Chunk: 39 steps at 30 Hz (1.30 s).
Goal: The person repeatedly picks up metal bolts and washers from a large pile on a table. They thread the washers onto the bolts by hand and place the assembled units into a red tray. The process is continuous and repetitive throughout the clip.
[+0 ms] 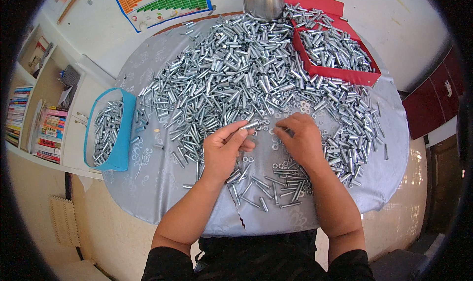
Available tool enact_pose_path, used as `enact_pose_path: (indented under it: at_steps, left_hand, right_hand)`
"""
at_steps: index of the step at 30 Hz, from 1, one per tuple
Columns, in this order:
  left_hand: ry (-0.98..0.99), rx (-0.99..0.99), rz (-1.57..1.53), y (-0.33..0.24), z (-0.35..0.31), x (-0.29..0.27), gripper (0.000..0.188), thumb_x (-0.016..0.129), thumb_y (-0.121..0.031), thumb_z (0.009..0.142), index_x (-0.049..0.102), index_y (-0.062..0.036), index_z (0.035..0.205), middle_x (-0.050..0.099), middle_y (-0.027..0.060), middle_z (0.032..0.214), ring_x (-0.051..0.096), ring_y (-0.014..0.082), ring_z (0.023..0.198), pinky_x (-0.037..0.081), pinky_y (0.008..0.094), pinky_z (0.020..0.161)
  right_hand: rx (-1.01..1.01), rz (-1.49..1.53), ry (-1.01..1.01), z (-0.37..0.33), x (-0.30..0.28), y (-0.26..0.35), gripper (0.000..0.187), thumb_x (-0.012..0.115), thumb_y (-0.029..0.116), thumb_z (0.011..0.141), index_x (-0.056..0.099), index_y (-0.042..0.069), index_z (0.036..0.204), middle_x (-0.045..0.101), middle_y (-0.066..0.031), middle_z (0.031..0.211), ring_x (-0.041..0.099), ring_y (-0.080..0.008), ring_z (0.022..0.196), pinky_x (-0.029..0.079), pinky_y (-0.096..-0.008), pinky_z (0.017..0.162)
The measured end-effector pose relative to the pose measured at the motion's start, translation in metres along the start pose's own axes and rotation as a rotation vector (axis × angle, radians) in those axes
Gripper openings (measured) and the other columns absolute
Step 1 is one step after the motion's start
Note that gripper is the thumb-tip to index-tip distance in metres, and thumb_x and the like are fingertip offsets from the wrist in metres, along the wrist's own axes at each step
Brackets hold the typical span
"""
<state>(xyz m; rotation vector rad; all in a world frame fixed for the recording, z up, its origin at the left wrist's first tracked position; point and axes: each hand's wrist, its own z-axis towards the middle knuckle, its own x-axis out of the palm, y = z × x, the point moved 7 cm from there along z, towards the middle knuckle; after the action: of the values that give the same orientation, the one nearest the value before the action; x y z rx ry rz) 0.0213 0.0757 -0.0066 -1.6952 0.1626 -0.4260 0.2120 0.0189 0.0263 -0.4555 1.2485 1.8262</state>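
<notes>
My left hand [224,150] is closed, pinching a shiny metal expansion bolt [250,125] between thumb and fingertips. Just to its right, my right hand [301,137] is bent down over the loose washers [276,139]. Its thumb and fingers are drawn together, and anything between them is too small to make out. Beyond both hands spreads a big heap of metal sleeves and bolts [231,79]. Between my forearms lie several loose long bolts [288,185] and a few sleeves [264,204].
At the left edge of the cloth-covered table [148,197] stands a blue box [127,128] of metal pieces. A red box [340,73] filled with more sits at the back right, near a steel pot [263,4]. Bookshelves [42,103] stand on the left.
</notes>
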Motion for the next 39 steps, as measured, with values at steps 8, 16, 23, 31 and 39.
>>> enact_pose_path:
  at_steps: [8, 16, 23, 31, 39]
  left_hand:
    - [0.015, 0.023, -0.04, -0.002, -0.002, 0.005, 0.027, 0.06, -0.009, 0.092, 0.063, 0.0, 0.117, 0.071, 0.0118, 0.098, 0.069, 0.0135, 0.072, 0.048, 0.0204, 0.055]
    - [0.012, 0.022, -0.05, -0.002, -0.003, 0.004, 0.027, 0.06, -0.01, 0.092, 0.063, 0.0008, 0.117, 0.071, 0.0117, 0.098, 0.069, 0.0133, 0.071, 0.047, 0.0199, 0.055]
    - [0.034, 0.047, -0.028, -0.002, -0.002, 0.007, 0.026, 0.059, -0.008, 0.092, 0.063, 0.0013, 0.116, 0.072, 0.0121, 0.097, 0.069, 0.0133, 0.071, 0.047, 0.0201, 0.056]
    - [0.046, 0.05, -0.011, 0.0, -0.003, 0.007, 0.026, 0.059, -0.008, 0.092, 0.063, 0.0012, 0.116, 0.072, 0.0117, 0.098, 0.069, 0.0133, 0.072, 0.046, 0.0197, 0.055]
    - [0.087, 0.041, -0.066, 0.004, -0.004, 0.01, 0.026, 0.059, -0.005, 0.092, 0.063, 0.0017, 0.117, 0.071, 0.0137, 0.098, 0.069, 0.0153, 0.073, 0.056, 0.0254, 0.063]
  right_hand:
    - [-0.036, -0.139, 0.078, 0.0, 0.015, 0.006, 0.015, 0.073, 0.017, 0.073, 0.071, 0.008, 0.085, 0.061, -0.0088, 0.081, 0.057, -0.03, 0.079, 0.046, -0.0414, 0.075]
    - [0.009, 0.008, 0.029, 0.001, -0.007, -0.012, 0.016, 0.07, 0.014, 0.074, 0.071, 0.005, 0.088, 0.063, -0.0121, 0.081, 0.06, -0.0327, 0.081, 0.047, -0.0422, 0.075]
    - [-0.047, -0.011, 0.24, -0.004, -0.001, -0.003, 0.015, 0.07, 0.016, 0.075, 0.072, 0.008, 0.088, 0.063, -0.0126, 0.082, 0.06, -0.0329, 0.083, 0.047, -0.0422, 0.076]
    - [0.078, -0.007, 0.279, -0.005, 0.003, -0.008, 0.015, 0.069, 0.016, 0.078, 0.064, 0.005, 0.087, 0.061, -0.0135, 0.085, 0.06, -0.0342, 0.084, 0.047, -0.0442, 0.076]
    - [0.429, 0.539, 0.107, -0.01, 0.005, -0.011, 0.012, 0.068, 0.009, 0.085, 0.059, 0.002, 0.09, 0.065, -0.0102, 0.082, 0.063, -0.0185, 0.072, 0.048, -0.0301, 0.067]
